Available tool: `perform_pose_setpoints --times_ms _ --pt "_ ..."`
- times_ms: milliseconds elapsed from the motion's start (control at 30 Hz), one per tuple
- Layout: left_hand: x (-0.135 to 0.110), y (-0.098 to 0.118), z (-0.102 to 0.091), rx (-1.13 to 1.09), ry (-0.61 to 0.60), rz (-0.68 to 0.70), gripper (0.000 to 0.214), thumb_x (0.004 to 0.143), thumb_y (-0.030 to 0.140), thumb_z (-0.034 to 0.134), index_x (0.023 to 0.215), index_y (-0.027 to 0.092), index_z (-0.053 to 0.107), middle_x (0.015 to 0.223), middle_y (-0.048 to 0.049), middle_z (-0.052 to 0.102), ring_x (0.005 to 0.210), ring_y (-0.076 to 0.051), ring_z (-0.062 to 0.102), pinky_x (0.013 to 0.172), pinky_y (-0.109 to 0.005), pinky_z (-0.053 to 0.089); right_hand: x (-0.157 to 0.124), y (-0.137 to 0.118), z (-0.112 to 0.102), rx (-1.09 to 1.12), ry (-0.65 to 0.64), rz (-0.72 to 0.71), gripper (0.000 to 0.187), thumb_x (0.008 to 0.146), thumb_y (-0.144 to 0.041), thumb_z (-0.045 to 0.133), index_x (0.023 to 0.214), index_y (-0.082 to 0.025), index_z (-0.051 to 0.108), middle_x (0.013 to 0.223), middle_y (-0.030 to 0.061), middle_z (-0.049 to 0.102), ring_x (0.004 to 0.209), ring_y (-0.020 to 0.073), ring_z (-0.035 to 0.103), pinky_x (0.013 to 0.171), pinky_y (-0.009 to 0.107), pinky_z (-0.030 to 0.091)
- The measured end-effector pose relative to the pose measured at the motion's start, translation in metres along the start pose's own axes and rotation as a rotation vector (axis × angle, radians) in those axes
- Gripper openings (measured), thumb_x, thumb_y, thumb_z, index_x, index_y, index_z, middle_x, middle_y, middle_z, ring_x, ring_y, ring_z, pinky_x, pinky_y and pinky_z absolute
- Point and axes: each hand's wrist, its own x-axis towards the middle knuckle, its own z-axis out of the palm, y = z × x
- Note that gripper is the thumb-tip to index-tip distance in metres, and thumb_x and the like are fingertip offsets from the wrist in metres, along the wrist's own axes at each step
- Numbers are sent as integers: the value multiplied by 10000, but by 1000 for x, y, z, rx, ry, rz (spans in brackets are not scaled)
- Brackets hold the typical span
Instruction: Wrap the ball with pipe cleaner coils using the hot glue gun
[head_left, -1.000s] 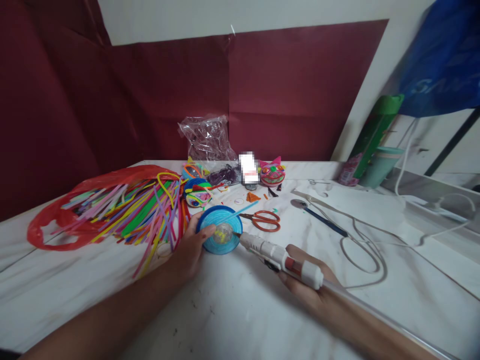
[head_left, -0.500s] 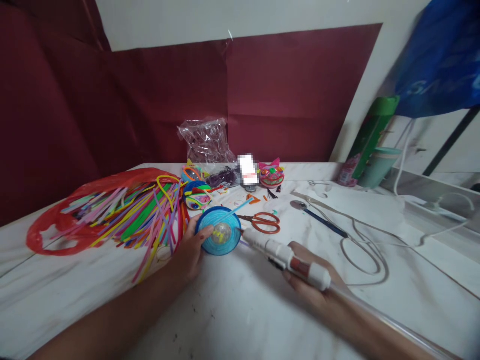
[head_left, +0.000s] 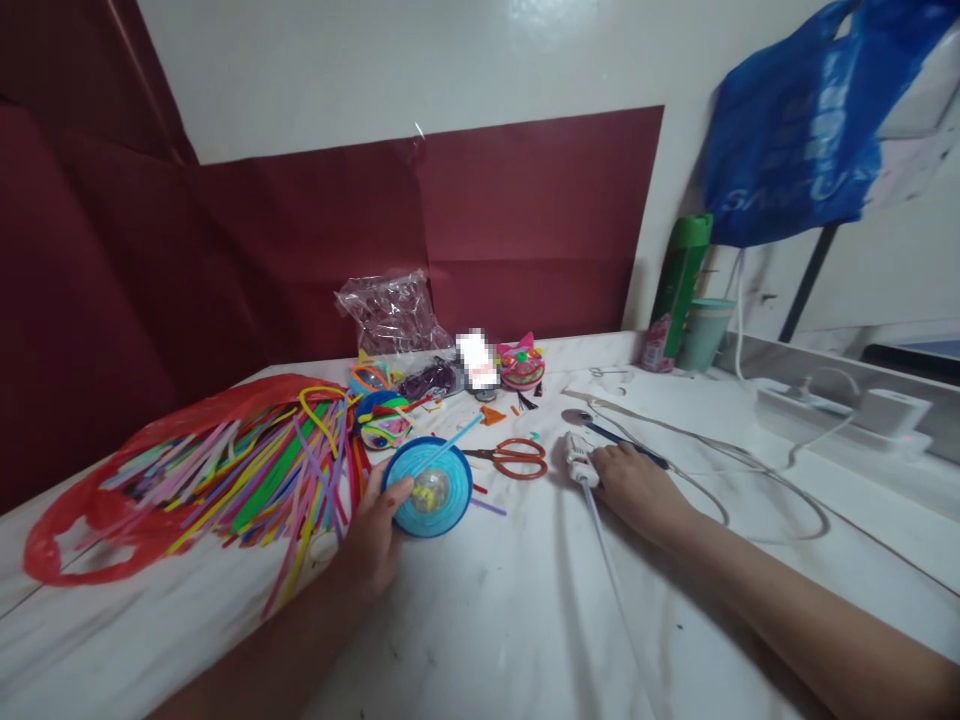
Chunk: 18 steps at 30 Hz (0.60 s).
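Observation:
My left hand [head_left: 379,535] is closed on the edge of a round blue disc [head_left: 409,515], wound in coils with a clear dome in its middle. A light blue pipe cleaner [head_left: 461,432] sticks out from the disc toward the upper right. To the right, low at the tabletop, my right hand [head_left: 637,490] has its fingers curled at the side of a white hot glue gun [head_left: 577,455]. The gun's nozzle points away from me, and a long clear glue stick [head_left: 619,600] trails from its rear. Between the hands lie orange-handled scissors [head_left: 517,458].
Left, a red plastic bag [head_left: 56,550] holds many coloured pipe cleaners [head_left: 255,480]. Behind are decorated balls [head_left: 384,420], a pink cat-like face [head_left: 521,365], a lit phone [head_left: 477,360] and clear plastic wrap [head_left: 394,315]. Cables [head_left: 750,450] and a power strip [head_left: 802,415] lie right.
My right hand has swung the glue gun from the disc's edge to the right and down to the tabletop. The left hand still holds the disc. The view has shifted right.

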Motion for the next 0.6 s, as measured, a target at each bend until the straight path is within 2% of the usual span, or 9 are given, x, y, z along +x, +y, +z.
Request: perform_pose_setpoints --times_ms 100,233,267,333,400,433,533,600 --pt "0 -2 -2 -45 -33 -72 605 645 387 724 1202 209 570 978 -72 709 906 -262 680 771 -376 543 -1 8 -6 29 -41 -16 101 776 -93 592 836 -145 656 894 164 709 920 326 625 711 348 428" --pt "2 -7 -8 -6 -8 -5 631 640 354 742 1225 232 539 1111 -71 671 968 -256 656 799 -357 526 -1 25 -15 51 -97 -53 172 721 -137 637 881 -176 686 874 113 735 834 287 670 666 327 462" --pt "2 -8 -10 22 -9 22 648 634 356 753 1231 236 531 1129 -71 660 971 -252 652 804 -354 523 -1 26 -19 58 -45 -52 182 736 -148 625 906 -174 686 879 116 735 822 285 674 674 340 474" --pt "2 -8 -11 81 -22 51 699 613 370 774 1247 237 511 1146 -80 641 969 -256 646 802 -361 519 -3 18 -30 118 195 -92 166 808 -170 563 933 -173 672 902 126 725 832 279 669 722 378 492" --pt "0 -7 -11 149 -30 53 744 587 382 786 1256 233 498 1173 -97 619 996 -278 629 806 -379 515 -6 -5 -46 238 528 -240 145 870 -195 518 935 -182 648 938 128 705 878 266 649 788 402 494" --pt "-1 -7 -11 182 -34 52 761 576 387 789 1258 229 492 1191 -106 606 1019 -293 616 812 -390 512 -8 -20 -56 300 638 -354 137 887 -202 514 954 -185 633 948 124 695 921 263 635 802 400 492" --pt "-3 -5 -9 257 -47 81 765 568 389 783 1251 222 481 1238 -118 569 1080 -316 581 853 -416 495 -10 -69 -79 321 728 -628 178 907 -142 498 1044 -184 604 1081 131 674 1028 265 591 858 430 458" --pt "-4 -5 -8 284 -52 110 756 565 385 781 1239 220 481 1246 -121 561 1094 -320 572 876 -425 484 -8 -95 -84 337 698 -701 149 919 -129 504 1029 -166 598 1112 140 673 1067 276 578 899 460 432"
